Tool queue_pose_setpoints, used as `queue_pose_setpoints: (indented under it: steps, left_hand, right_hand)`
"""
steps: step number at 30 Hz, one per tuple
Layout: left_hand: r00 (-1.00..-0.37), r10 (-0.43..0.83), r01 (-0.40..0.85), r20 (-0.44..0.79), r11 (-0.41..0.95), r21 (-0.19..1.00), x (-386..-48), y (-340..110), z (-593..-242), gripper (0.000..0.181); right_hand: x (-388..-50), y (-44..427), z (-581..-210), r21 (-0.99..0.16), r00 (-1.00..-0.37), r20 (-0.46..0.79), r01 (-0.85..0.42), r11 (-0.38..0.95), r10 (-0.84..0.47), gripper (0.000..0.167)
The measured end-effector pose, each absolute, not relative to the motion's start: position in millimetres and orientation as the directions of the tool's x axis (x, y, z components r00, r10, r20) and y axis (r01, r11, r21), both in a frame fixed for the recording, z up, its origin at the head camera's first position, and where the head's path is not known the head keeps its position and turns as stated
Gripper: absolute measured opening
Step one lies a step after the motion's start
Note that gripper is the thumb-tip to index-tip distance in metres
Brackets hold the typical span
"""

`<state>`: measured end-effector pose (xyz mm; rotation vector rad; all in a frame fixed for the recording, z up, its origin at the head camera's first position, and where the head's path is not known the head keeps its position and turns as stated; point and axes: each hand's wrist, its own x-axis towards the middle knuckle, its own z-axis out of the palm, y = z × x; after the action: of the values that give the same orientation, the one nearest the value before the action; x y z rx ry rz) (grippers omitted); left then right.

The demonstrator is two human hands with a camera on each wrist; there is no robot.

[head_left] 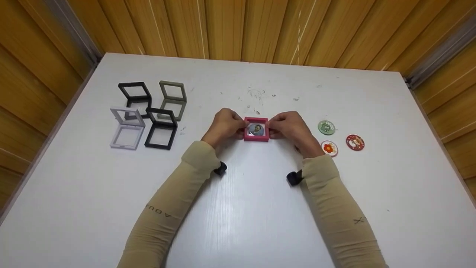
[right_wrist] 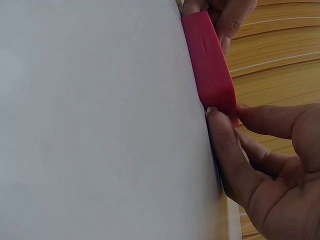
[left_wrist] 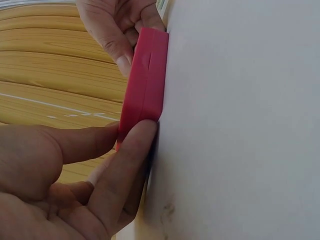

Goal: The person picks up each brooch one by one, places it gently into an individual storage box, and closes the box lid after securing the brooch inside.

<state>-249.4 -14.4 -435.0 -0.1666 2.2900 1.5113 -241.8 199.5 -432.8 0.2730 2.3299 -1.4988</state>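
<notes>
A small pink display frame (head_left: 256, 139) lies closed on the white table in the head view, with a round blue badge (head_left: 256, 129) showing a portrait behind its clear window. My left hand (head_left: 227, 124) pinches the frame's left edge between thumb and fingers. On the opposite edge, my right hand (head_left: 292, 128) pinches it the same way. Both wrist views show the pink frame (left_wrist: 145, 75) from its side, its two halves meeting along a thin seam. The badge is hidden in those views.
On the left stand open display frames: a black one (head_left: 148, 99), an olive one (head_left: 185, 97), a white one (head_left: 113, 137) and another black one (head_left: 148, 139). To the right lie a green badge (head_left: 326, 127), a flower badge (head_left: 329, 148) and a red badge (head_left: 355, 142).
</notes>
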Motion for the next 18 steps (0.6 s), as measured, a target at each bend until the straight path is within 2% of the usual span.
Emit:
queue_pose_setpoints:
  steps: [18]
  left_hand:
    - [-0.965,0.082,-0.2,-0.249,0.386,0.901,-254,-7,-439,0.018]
  right_hand:
    - [-262,195,-430,-0.824,-0.927,-0.376,0.344,0.45,0.021,0.026]
